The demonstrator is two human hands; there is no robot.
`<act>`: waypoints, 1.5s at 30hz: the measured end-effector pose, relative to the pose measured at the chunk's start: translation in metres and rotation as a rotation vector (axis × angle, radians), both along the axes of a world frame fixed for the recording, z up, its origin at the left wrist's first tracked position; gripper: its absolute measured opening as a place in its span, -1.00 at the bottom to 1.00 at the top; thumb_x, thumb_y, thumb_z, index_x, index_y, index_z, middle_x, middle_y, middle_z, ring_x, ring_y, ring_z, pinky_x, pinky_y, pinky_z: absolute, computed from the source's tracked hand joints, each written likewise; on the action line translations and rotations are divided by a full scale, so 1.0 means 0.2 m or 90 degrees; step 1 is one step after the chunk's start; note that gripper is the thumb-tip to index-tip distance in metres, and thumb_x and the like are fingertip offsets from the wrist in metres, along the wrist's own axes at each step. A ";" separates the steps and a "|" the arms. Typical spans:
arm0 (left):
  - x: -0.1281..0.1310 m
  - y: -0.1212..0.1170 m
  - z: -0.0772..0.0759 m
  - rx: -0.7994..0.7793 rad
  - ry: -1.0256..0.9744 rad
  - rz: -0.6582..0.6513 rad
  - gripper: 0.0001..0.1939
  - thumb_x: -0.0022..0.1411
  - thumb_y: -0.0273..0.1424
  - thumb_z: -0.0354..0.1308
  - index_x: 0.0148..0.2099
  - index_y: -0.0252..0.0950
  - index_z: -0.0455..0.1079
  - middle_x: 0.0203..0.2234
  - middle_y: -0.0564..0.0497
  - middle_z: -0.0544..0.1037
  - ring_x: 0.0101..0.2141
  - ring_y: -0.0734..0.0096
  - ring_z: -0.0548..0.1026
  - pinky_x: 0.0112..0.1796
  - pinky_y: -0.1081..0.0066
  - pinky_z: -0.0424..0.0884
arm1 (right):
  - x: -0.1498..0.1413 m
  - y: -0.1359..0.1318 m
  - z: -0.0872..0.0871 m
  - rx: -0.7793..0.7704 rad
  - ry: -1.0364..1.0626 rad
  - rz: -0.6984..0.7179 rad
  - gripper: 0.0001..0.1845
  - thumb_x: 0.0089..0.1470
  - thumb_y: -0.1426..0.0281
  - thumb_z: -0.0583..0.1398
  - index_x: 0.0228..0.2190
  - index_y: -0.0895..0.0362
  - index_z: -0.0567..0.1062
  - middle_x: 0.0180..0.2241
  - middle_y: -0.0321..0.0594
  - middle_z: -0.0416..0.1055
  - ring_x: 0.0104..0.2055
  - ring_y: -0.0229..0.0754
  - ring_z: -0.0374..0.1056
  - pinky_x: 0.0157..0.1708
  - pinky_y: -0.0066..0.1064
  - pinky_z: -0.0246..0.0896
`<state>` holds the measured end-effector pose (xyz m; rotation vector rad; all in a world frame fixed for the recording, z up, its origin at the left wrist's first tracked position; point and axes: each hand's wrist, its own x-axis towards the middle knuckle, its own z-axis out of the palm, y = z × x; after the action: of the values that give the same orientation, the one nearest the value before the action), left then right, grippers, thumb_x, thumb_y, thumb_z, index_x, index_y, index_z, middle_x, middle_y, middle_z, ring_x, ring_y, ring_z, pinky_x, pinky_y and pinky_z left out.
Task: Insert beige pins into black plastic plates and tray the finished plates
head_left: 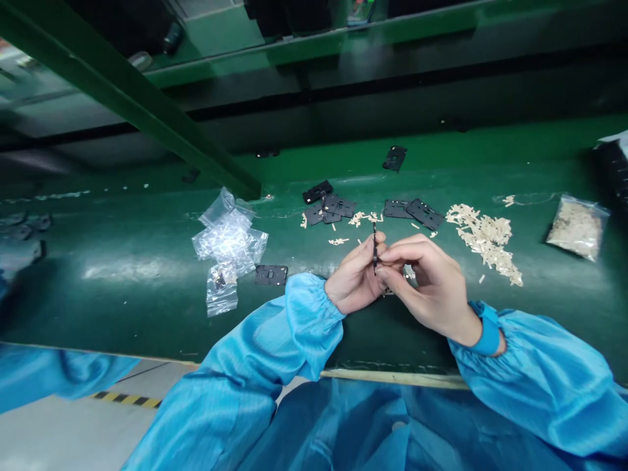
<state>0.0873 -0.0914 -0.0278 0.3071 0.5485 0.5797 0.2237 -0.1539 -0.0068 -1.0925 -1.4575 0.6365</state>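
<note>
Between my two hands a thin black plastic plate (375,245) is held on edge, so only its narrow side shows. My left hand (357,278) grips it from the left with the fingers closed. From the other side, my right hand (429,278) pinches it with thumb and fingertips. Just beyond lie small cream-coloured strips (360,218) and a stack of flat black plates (333,207). Two more black plates (424,214) overlap behind my right hand. Another black plate (271,275) rests left of my left wrist. Some small pieces under my hands are partly hidden.
A heap of cream strips (485,239) spreads to the right, beside a filled clear bag (577,227). Crumpled clear bags (228,235) lie left. A green post (196,144) rises at the back left. Another person's blue sleeve (63,369) shows at the left edge.
</note>
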 end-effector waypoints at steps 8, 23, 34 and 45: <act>0.00 -0.01 -0.02 -0.004 -0.030 0.006 -0.73 0.21 -0.34 0.41 -0.12 -0.20 0.40 -0.43 0.16 0.46 -0.34 0.57 0.56 -0.27 0.59 0.50 | 0.00 0.00 0.00 0.035 -0.046 -0.049 -0.68 0.17 0.50 0.34 -0.06 -0.05 0.52 -0.17 -0.15 0.54 -0.14 -0.05 0.47 -0.24 -0.20 0.44; -0.01 0.07 0.02 0.313 0.241 0.166 -0.50 0.10 -0.12 0.45 -0.11 -0.25 0.30 -0.42 0.13 0.58 -0.48 0.49 0.59 -0.48 0.53 0.54 | 0.12 0.07 -0.04 -0.393 0.400 0.169 -0.77 0.26 0.20 0.30 -0.25 0.09 0.46 -0.43 -0.29 0.50 -0.53 -0.30 0.33 -0.53 -0.43 0.20; 0.01 0.03 0.02 0.302 0.254 0.208 -0.53 0.14 -0.13 0.43 -0.13 -0.25 0.29 -0.45 0.12 0.60 -0.50 0.51 0.57 -0.49 0.56 0.49 | 0.07 0.05 -0.10 -0.353 0.430 0.158 -0.72 0.18 0.20 0.37 -0.24 0.06 0.42 -0.49 -0.36 0.48 -0.53 -0.29 0.35 -0.50 -0.42 0.28; 0.00 0.06 0.01 0.361 0.265 0.153 -0.52 0.09 -0.16 0.47 -0.15 -0.26 0.30 -0.46 0.11 0.61 -0.53 0.49 0.58 -0.50 0.55 0.52 | 0.14 0.12 -0.07 -0.534 0.530 0.262 -0.62 0.11 0.19 0.40 -0.43 0.10 0.35 -0.59 -0.41 0.36 -0.61 -0.36 0.22 -0.56 -0.49 0.11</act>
<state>0.0881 -0.0798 -0.0256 0.9208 0.8233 0.9117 0.2512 -0.1308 -0.0198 -0.9208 -0.6476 1.8507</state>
